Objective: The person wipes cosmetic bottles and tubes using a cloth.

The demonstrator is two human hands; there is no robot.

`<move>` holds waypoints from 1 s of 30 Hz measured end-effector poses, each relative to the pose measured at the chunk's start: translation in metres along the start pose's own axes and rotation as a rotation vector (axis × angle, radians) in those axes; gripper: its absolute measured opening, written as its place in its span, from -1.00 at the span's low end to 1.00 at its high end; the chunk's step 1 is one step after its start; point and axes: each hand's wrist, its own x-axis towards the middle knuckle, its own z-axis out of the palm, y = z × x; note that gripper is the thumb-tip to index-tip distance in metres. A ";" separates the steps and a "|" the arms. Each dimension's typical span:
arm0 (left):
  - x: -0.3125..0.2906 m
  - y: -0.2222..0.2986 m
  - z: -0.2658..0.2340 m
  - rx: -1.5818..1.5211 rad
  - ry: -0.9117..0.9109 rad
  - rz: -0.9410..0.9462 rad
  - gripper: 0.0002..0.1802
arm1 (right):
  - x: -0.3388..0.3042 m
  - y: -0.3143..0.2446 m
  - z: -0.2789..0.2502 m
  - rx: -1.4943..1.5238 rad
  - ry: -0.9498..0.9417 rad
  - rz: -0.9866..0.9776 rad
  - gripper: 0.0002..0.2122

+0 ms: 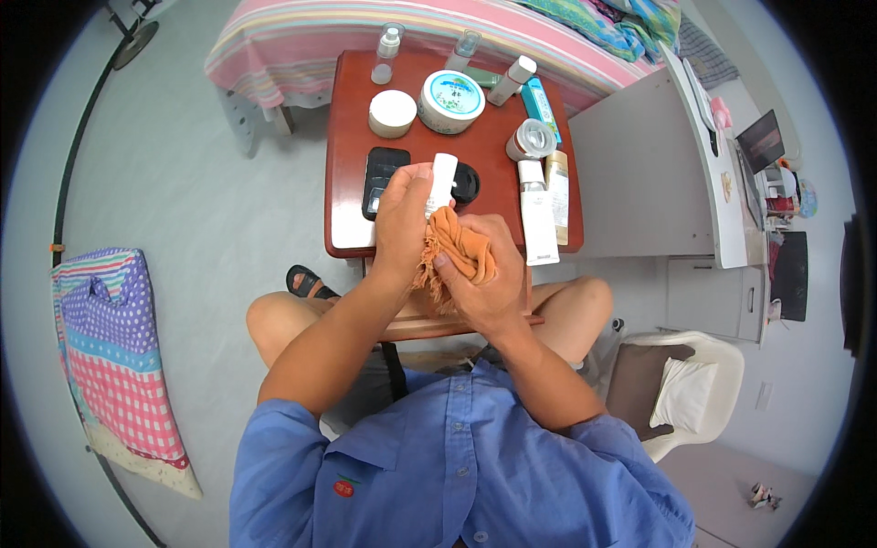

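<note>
A single fisheye camera, the left one of a side-by-side pair, is looking from the wearer's head steeply down over the chest. The blue shirt [393, 493] is filling the bottom of the view and lying closest to the lens. The left hand [400, 219] and right hand [498, 274] are sitting near the middle, just beyond it. The counter [498, 192] is lying ahead, its top showing almost from overhead, and the bed [320, 36] is appearing past its far side. The wide lens is also taking in the floor [201, 183] on the left and a white chair [726, 393] on the right, while black is closing in around the corners.
</note>
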 end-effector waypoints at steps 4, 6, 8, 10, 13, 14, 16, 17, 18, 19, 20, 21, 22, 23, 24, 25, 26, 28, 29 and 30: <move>-0.008 -0.019 0.004 -0.139 -0.155 0.139 -0.64 | 0.021 0.001 -0.002 0.096 0.192 0.082 -0.66; -0.015 -0.022 0.009 -0.071 -0.203 0.127 -0.65 | 0.037 -0.010 -0.006 0.285 0.244 0.184 -0.67; -0.013 -0.021 0.010 -0.071 -0.154 0.110 -0.67 | 0.036 -0.007 -0.006 0.270 0.234 0.177 -0.67; -0.008 -0.020 0.012 -0.070 -0.068 0.067 -0.71 | 0.029 0.004 -0.004 0.252 0.229 0.168 -0.66; 0.005 -0.009 -0.003 -0.104 -0.058 -0.004 -0.72 | 0.003 0.013 0.002 0.001 0.041 0.017 -0.62; 0.006 -0.004 -0.007 -0.125 -0.081 -0.066 -0.72 | 0.003 0.013 0.002 0.003 0.040 0.017 -0.62; 0.000 -0.003 -0.004 -0.130 -0.076 -0.077 -0.71 | 0.000 0.009 0.000 -0.020 -0.022 0.016 -0.62; -0.003 -0.006 0.000 -0.203 -0.083 -0.032 -0.69 | 0.005 0.012 -0.003 -0.076 -0.004 -0.048 -0.62; -0.005 -0.010 0.006 -0.278 -0.096 0.011 -0.68 | 0.012 0.010 -0.005 -0.082 0.001 -0.044 -0.62; -0.008 -0.016 0.007 -0.255 -0.128 0.001 -0.64 | 0.021 0.005 -0.007 0.075 0.097 0.069 -0.63; -0.012 -0.019 0.008 -0.254 -0.128 0.000 -0.64 | 0.030 -0.001 -0.008 0.232 0.193 0.182 -0.64; -0.015 -0.021 0.010 -0.177 -0.169 0.006 -0.65 | 0.038 -0.007 -0.013 0.237 0.192 0.177 -0.67; -0.018 -0.021 0.012 -0.101 -0.210 0.013 -0.65 | 0.038 -0.006 -0.013 0.238 0.192 0.175 -0.67; -0.019 -0.021 0.016 -0.116 -0.180 0.023 -0.67 | 0.038 -0.005 -0.013 0.253 0.187 0.168 -0.66; -0.016 -0.020 0.016 -0.116 -0.181 0.026 -0.67 | 0.038 -0.003 -0.013 0.268 0.183 0.160 -0.65; -0.010 -0.019 0.016 -0.137 -0.112 0.005 -0.68 | 0.031 -0.002 -0.011 0.202 0.138 0.193 -0.64; -0.004 -0.019 0.014 -0.158 -0.043 -0.015 -0.69 | 0.021 0.000 -0.005 0.217 0.126 0.184 -0.65; 0.005 -0.016 -0.001 -0.303 -0.090 -0.012 -0.73 | 0.006 0.001 -0.006 0.001 -0.060 0.121 -0.67; 0.008 -0.015 -0.006 -0.272 -0.072 -0.040 -0.73 | 0.008 0.003 -0.006 0.006 -0.061 0.114 -0.67; 0.008 -0.012 -0.006 -0.241 -0.057 -0.078 -0.74 | 0.007 0.004 -0.007 -0.032 -0.061 0.059 -0.68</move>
